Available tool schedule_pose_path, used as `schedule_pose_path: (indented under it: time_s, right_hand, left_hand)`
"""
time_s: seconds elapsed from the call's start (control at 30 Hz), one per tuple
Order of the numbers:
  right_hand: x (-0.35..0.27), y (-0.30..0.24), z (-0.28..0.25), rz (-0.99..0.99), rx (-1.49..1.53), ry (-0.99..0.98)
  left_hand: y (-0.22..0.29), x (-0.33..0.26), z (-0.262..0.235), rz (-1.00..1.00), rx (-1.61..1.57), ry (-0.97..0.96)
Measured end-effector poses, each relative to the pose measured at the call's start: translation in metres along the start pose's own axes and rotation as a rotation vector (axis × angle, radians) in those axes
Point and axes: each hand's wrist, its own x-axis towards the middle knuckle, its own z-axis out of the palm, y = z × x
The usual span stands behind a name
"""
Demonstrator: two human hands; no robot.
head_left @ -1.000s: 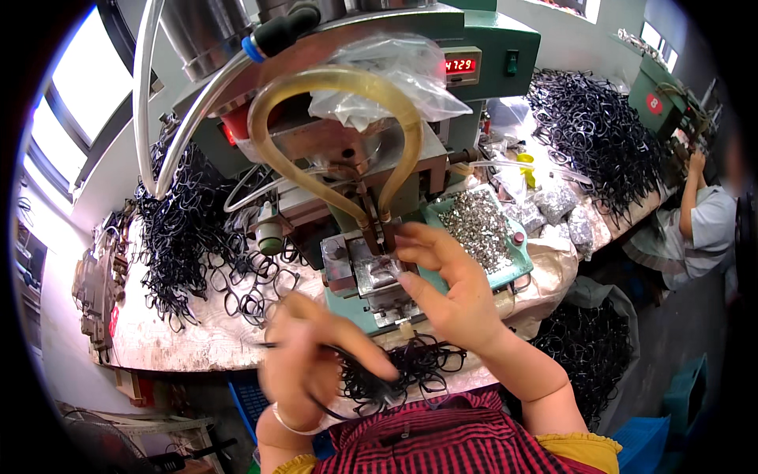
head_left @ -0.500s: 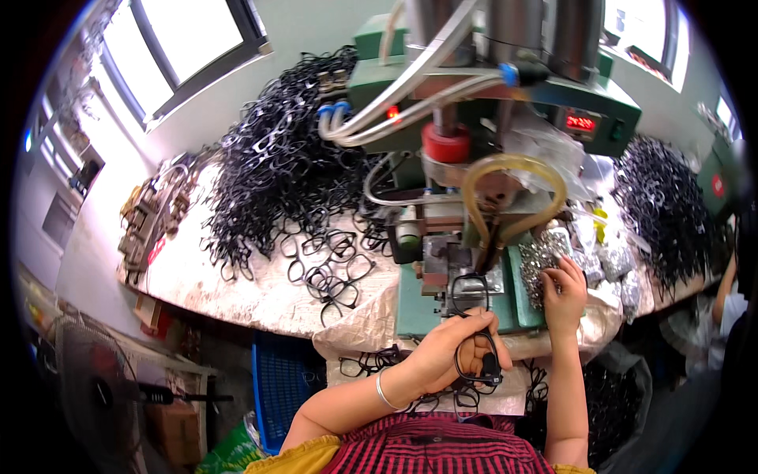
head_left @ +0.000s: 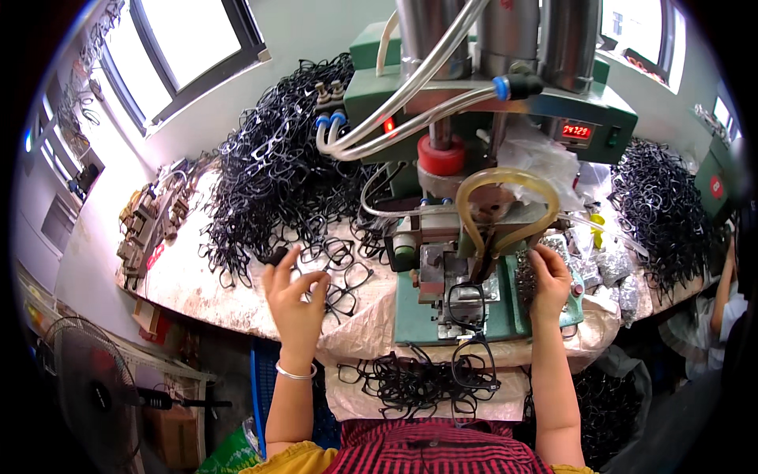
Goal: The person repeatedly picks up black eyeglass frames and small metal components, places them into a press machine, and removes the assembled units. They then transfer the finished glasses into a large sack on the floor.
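The left hand (head_left: 296,296) is reaching out over the tabletop (head_left: 197,296), its fingers (head_left: 316,283) curling around a black frame (head_left: 341,278) and pinching it at the edge of the loose frames lying there. Beyond the fingertips the big pile of frames (head_left: 272,170) is heaping up toward the window (head_left: 185,47). A bangle (head_left: 294,371) is circling the wrist below the fingers.

The right hand (head_left: 549,280) is hovering at the right side of the green press (head_left: 474,134), its fingers (head_left: 545,257) bending loosely near a heap of small metal parts (head_left: 527,272); whether they are gripping anything cannot be told. Just left of these fingers, a frame (head_left: 467,304) is sitting on the press bed (head_left: 430,316), under a yellowish hose loop (head_left: 501,205). Nearer the person, below both hands, more frames (head_left: 418,379) are lying on a cloth over the lap. Far to the right of the fingers, another pile (head_left: 655,205) is covering the tabletop beside another person's arm (head_left: 722,292)
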Motion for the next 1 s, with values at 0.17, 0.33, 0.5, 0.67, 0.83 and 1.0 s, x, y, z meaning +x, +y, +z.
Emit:
schedule_pose_path:
  time_s: [0.17, 0.33, 0.5, 0.67, 0.83, 1.0]
  right_hand:
    - [-0.018, -0.026, 0.002, -0.008, -0.282, -0.023]
    - [-0.053, -0.032, -0.068, -0.232, -0.640, 0.105]
    - [-0.071, -0.054, -0.062, -0.259, -0.573, 0.067]
    - [-0.042, -0.089, 0.032, -0.510, -0.467, -0.278]
    - [-0.044, -0.063, 0.061, -0.287, -0.203, -0.229]
    - [-0.057, -0.064, 0.060, -0.100, -0.024, -0.222]
  left_hand:
    - [-0.076, -0.046, 0.084, -0.074, 0.191, -0.227]
    - [-0.097, -0.061, 0.065, -0.047, 0.108, 0.097]
    - [-0.041, -0.021, 0.037, -0.125, -0.210, 0.271]
    - [-0.010, -0.018, 0.070, -0.391, -0.894, 0.071]
    - [0.020, -0.067, 0.080, -0.715, -1.242, -0.066]
    - [0.029, -0.050, 0.049, -0.575, -1.499, -0.135]
